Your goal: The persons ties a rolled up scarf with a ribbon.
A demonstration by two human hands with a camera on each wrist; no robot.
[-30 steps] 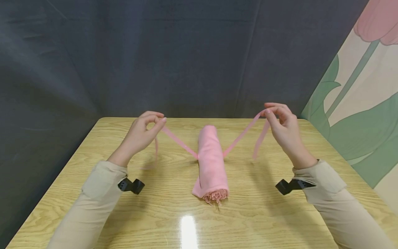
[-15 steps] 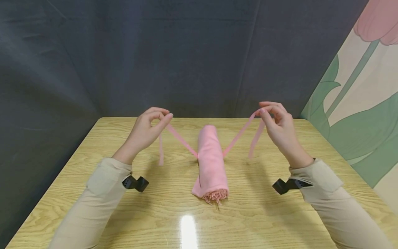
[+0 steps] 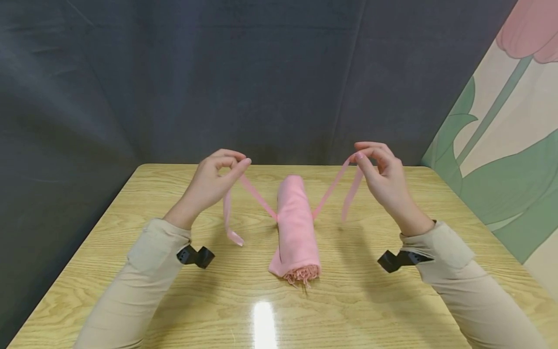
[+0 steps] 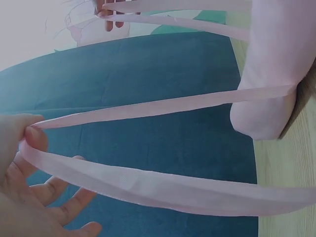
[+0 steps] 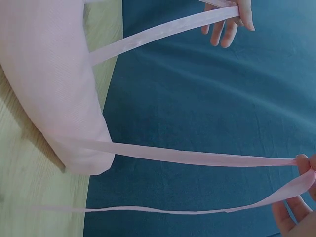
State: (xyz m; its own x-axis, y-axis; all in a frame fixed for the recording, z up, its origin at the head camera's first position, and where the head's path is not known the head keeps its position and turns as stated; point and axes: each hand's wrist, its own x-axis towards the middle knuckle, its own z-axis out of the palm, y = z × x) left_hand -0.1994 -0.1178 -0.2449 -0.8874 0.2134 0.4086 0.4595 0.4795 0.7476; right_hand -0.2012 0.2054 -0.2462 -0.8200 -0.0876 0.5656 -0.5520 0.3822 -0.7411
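A rolled pink scarf (image 3: pixel 298 228) lies lengthwise on the table, its fringed end toward me. A pink ribbon (image 3: pixel 260 198) comes out from beneath it on both sides. My left hand (image 3: pixel 213 179) pinches one length between thumb and index finger, raised left of the roll, the loose tail hanging below. On the other side my right hand (image 3: pixel 385 174) pinches the opposite length, its tail (image 3: pixel 352 196) dangling too. In the left wrist view the ribbon (image 4: pixel 148 108) runs fairly straight from fingertips to scarf (image 4: pixel 276 64). The part under the roll is hidden.
The wood-grain table (image 3: pixel 370 315) carries the roll near its middle. A dark curtain (image 3: pixel 261 87) hangs behind the far edge, and a wall with a painted tulip (image 3: pixel 527 34) stands at right. Black wrist cameras (image 3: pixel 403 261) sit on both sleeves.
Both hands have moved inward toward the scarf, the left one also slightly up, still pinching the ribbon. The left tail has swung and now curls at its tip. The roll stays put.
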